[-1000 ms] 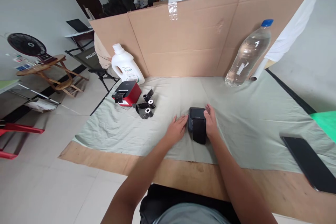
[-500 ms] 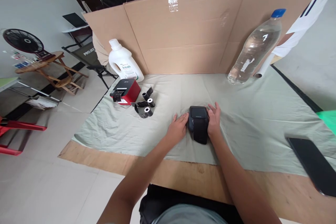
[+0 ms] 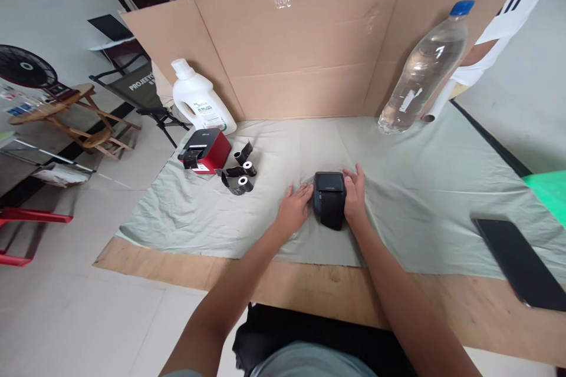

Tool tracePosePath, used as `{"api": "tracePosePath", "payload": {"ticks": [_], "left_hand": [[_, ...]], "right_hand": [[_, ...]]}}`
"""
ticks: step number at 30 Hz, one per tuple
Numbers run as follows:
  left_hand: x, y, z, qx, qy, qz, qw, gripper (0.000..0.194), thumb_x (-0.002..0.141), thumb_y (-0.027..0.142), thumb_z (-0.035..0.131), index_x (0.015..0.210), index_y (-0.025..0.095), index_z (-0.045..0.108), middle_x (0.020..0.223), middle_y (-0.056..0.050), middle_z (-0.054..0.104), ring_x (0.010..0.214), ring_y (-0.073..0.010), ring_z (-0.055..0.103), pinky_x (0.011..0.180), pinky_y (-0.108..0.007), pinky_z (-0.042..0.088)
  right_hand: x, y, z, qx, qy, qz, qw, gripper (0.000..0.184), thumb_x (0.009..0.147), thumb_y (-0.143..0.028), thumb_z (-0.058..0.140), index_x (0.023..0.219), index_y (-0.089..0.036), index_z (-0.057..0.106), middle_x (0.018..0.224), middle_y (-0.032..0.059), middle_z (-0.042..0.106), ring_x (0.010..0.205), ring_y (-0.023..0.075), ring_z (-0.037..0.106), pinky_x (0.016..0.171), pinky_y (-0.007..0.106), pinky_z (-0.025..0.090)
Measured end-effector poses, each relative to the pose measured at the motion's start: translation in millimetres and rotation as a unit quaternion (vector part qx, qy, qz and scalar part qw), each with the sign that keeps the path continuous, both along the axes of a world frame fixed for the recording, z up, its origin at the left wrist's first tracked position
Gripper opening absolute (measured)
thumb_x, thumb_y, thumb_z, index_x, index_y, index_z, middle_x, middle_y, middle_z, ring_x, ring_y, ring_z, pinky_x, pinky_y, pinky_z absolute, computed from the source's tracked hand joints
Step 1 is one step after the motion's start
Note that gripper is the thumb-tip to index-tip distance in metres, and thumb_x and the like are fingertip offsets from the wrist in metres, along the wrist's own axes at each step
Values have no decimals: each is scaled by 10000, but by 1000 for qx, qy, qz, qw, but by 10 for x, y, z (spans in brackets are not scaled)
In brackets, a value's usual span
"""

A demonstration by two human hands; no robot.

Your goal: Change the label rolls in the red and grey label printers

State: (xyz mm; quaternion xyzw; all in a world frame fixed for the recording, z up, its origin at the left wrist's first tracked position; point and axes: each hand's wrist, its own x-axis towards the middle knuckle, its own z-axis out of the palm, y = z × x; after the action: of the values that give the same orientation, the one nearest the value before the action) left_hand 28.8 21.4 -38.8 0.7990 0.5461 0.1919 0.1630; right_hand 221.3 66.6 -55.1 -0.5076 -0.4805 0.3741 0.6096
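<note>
A grey-green top (image 3: 312,360) meets a black garment (image 3: 305,327) over the lap, and both forearms (image 3: 241,277) are bare.

A makeshift workroom
Cardboard (image 3: 309,65) backs a cloth-covered board (image 3: 300,287); at left, a fan (image 3: 26,66), laptop (image 3: 110,27) and chair (image 3: 140,93).

Black device (image 3: 329,182) partly hidden by right hand (image 3: 355,194); fan (image 3: 26,66) cut by frame's left edge, phone (image 3: 517,262) by right

Passable cloth (image 3: 296,147) mid-frame above black device (image 3: 329,191); cardboard (image 3: 305,53) blocks top, bottle (image 3: 424,70) upper right, black rolls (image 3: 244,184) left of centre.
</note>
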Motion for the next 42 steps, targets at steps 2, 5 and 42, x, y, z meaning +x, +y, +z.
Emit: {"api": "tracePosePath", "payload": {"ticks": [2, 5, 42], "left_hand": [[-25, 18, 19, -30, -34, -2, 999, 720, 901, 26, 374, 1578, 254, 463, 1597, -41, 525, 1553, -197, 411, 1341, -581, 153], [-72, 63, 63, -76, -85, -1, 994, 705, 914, 54, 384, 1564, 303, 490, 1614, 5, 497, 1572, -179, 371, 1351, -564, 104], [306, 543, 685, 34, 67, -37, 997, 313, 999, 208, 550, 1178, 282, 796, 1143, -56, 800, 1139, -257, 698, 1097, -440, 470]], "right_hand": [[2, 1, -2, -2, 0, 1, 1000, 701, 960, -632, 524, 1560, -293, 393, 1395, 136, 616, 1293, 280, 612, 1158, 536, 449], [3, -2, -3, -10, 9, 7, 1000, 681, 964, -632, 519, 1552, -307, 409, 1411, 124, 608, 1287, 275, 612, 1166, 528, 440], [-41, -4, -78, -20, 58, 10, 998, 670, 998, -647, 458, 1561, -289, 394, 1582, 141, 461, 1369, 271, 578, 1221, 519, 397]]}}
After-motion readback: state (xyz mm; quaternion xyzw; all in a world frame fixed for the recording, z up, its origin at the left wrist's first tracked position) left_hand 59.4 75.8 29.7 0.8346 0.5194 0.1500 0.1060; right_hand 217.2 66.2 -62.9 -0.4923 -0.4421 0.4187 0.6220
